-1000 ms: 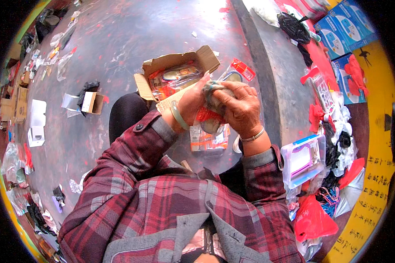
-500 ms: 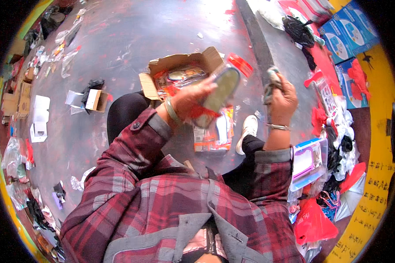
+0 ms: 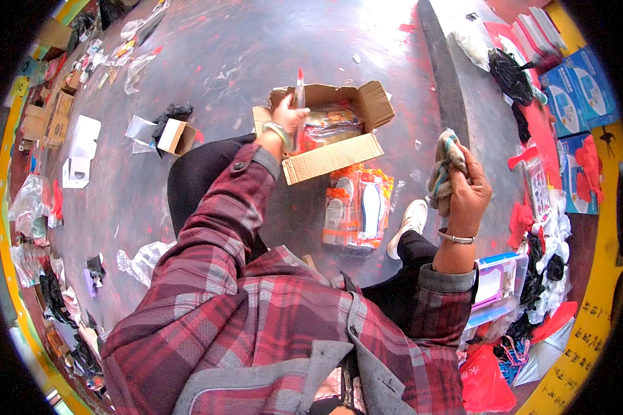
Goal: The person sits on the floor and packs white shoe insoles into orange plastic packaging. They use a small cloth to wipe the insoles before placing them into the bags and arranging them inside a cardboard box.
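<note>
At the left side of an open cardboard box, my left hand grips a packaged insole. The pack stands on edge, with a red tip upward. Inside the box lie more orange-and-clear insole packs, partly overlapping. My right hand is raised to the right, closed around a crumpled grey cloth with blue and pale patches. Several orange-edged insole packs lie on the floor between the box and my body, one showing a white insole shape.
A small opened carton and a white box are on the floor at left. Plastic bags and scraps line the left side. To the right are a clear plastic bin, red bags and blue boxes. My white shoe is beside the floor packs.
My left hand has carried the insole from over the box to its left side and turned it on edge. The right hand still holds the cloth. The whole view has shifted.
</note>
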A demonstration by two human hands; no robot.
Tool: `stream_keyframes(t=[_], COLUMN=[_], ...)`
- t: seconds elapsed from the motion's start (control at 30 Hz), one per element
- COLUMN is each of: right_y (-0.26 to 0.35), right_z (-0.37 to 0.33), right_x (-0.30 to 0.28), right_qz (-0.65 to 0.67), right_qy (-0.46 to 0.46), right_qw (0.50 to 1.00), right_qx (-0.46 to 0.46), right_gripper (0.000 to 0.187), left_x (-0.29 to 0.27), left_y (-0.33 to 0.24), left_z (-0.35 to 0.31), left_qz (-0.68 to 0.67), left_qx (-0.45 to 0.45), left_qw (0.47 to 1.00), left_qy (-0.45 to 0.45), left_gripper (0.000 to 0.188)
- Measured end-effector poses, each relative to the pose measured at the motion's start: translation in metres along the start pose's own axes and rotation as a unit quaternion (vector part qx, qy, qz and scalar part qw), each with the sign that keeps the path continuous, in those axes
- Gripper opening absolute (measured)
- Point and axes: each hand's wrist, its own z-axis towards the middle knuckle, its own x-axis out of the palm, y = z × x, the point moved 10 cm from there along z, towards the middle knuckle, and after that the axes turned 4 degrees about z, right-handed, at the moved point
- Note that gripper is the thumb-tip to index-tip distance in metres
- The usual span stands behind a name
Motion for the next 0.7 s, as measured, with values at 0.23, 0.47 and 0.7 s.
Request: stream_keyframes(t=[0.23, 0.47, 0.7], right_y=[-0.002, -0.005, -0.001], right_z=[-0.003, -0.005, -0.009], right_x=[0.008, 0.020, 0.022], right_qz=[-0.065, -0.067, -0.059], right_qy=[0.021, 0.036, 0.032], right_qw=[0.998, 0.997, 0.997], right_qx=[0.006, 0.024, 0.042], right_gripper=[0.037, 0.037, 0.038], left_x=[-0.003, -0.036, 0.006], left_y=[0.042, 0.114, 0.034], left_z=[-0.025, 0.004, -0.017], left_qz=[0.381, 0.399, 0.464], left_qx=[-0.167, -0.216, -0.218], left_qw=[0.899, 0.850, 0.835], left_qy=[-0.139, -0.269, -0.202], left_gripper=[0.073, 0.066, 0.041])
